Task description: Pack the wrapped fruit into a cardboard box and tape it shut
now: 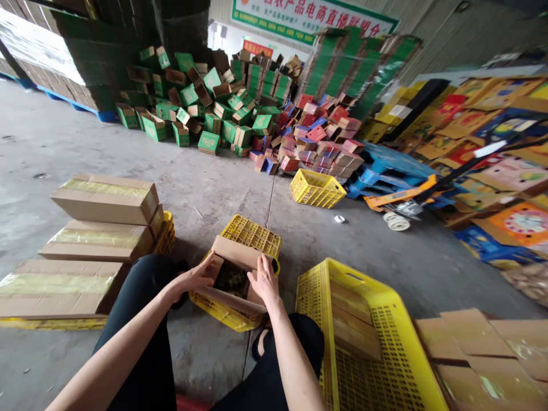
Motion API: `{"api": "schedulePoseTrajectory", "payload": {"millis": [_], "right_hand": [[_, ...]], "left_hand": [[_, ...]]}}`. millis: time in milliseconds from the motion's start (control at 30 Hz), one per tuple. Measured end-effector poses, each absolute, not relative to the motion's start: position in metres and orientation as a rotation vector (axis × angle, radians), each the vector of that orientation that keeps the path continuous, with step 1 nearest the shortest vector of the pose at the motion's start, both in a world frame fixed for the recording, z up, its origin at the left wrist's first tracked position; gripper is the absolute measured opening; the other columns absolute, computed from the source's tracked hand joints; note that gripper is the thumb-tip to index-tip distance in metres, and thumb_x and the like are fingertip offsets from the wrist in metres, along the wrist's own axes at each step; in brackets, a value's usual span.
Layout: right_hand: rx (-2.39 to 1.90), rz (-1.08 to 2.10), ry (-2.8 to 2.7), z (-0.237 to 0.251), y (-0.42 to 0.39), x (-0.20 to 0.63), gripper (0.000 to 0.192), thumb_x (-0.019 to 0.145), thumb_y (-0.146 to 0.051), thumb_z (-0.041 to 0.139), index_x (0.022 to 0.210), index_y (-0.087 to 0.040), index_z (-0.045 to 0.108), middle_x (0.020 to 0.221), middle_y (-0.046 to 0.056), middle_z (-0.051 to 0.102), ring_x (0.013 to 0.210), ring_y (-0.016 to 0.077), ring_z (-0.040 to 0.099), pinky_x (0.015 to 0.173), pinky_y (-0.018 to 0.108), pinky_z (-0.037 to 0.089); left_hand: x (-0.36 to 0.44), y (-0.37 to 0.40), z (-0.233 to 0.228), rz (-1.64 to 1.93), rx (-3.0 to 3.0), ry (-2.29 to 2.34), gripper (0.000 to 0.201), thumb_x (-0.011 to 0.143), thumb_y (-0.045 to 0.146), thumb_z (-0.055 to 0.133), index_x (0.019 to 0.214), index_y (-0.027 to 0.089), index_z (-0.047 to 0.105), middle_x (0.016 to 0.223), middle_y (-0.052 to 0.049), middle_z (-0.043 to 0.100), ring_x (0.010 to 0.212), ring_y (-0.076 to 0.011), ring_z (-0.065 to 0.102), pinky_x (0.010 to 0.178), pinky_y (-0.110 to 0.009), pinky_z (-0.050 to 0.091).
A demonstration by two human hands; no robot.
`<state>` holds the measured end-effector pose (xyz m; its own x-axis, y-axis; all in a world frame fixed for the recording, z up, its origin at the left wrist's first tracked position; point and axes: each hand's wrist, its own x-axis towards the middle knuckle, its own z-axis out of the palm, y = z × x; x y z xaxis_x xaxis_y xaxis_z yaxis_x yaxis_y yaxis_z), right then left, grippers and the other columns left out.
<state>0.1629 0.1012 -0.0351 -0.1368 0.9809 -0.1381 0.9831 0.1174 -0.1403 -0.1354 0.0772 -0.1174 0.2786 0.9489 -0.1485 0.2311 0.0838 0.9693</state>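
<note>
Both my hands are on an open cardboard box [233, 274] that sits on top of an upturned yellow crate [252, 234] on the concrete floor [214, 177], straight ahead of my knees at twelve o'clock. My left hand [194, 278] has its fingers spread and pressed against the box's left flap, at about nine o'clock of the box. My right hand [264, 279] lies with fingers loosely curled over the right flap edge, at about three o'clock of the box. Neither hand closes around anything; both only rest on the cardboard. Inside the box I see something dark and greenish, too blurred to tell.

At my four o'clock stands a larger yellow crate [377, 337], tilted, with flat cardboard in it. At my nine to ten o'clock lie three sealed brown cartons [103, 228] with tape along their tops, stacked stepwise. Farther out at one o'clock is another small yellow basket [317, 188], with a roll of tape [339, 218] just beside it on the floor. At twelve o'clock, well apart from me, a heap of green boxes [205, 103] and red boxes [317, 142] is piled against the wall.
</note>
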Motion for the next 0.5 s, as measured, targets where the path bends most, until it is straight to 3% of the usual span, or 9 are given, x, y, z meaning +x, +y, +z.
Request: {"api": "schedulePoseTrajectory", "payload": {"millis": [167,333,400,500], "right_hand": [[1.988,-0.444,2.193,-0.053,0.118,0.164,0.089,0.102,-0.056,0.049,0.174,-0.015,0.016,0.181,0.016,0.014,0.167,0.0375,0.011,0.126,0.061,0.028],[1.952,-0.594,2.051,-0.066,0.123,0.161,0.117,0.093,-0.075,0.057,0.173,-0.018,-0.006,0.182,0.013,-0.007,0.168,0.0366,-0.006,0.126,0.066,0.024],[1.93,-0.585,2.04,-0.072,0.123,0.161,0.13,0.086,-0.074,0.069,0.172,-0.019,-0.011,0.181,0.014,-0.013,0.167,0.0367,-0.011,0.128,0.065,0.021],[1.937,-0.563,2.04,-0.078,0.123,0.161,0.135,0.081,-0.056,0.08,0.171,-0.02,-0.014,0.18,0.014,-0.015,0.167,0.0356,-0.013,0.128,0.064,0.021]], "left_hand": [[-0.135,0.07,-0.109,0.857,1.44,1.189,0.098,0.087,0.035,0.074,0.172,0.022,0.028,0.164,-0.013,0.053,0.154,-0.0369,0.046,0.122,-0.05,0.043],[-0.132,0.062,-0.111,0.893,1.532,1.295,0.079,0.089,0.038,0.068,0.163,0.018,0.047,0.15,-0.015,0.067,0.139,-0.0337,0.063,0.117,-0.049,0.05],[-0.13,0.056,-0.113,0.907,1.597,1.364,0.068,0.092,0.039,0.063,0.155,0.016,0.057,0.14,-0.016,0.073,0.128,-0.0329,0.07,0.112,-0.048,0.055],[-0.125,0.037,-0.118,0.92,1.718,1.46,0.053,0.095,0.041,0.058,0.143,0.018,0.067,0.13,-0.015,0.078,0.121,-0.0322,0.074,0.107,-0.046,0.059]]}}
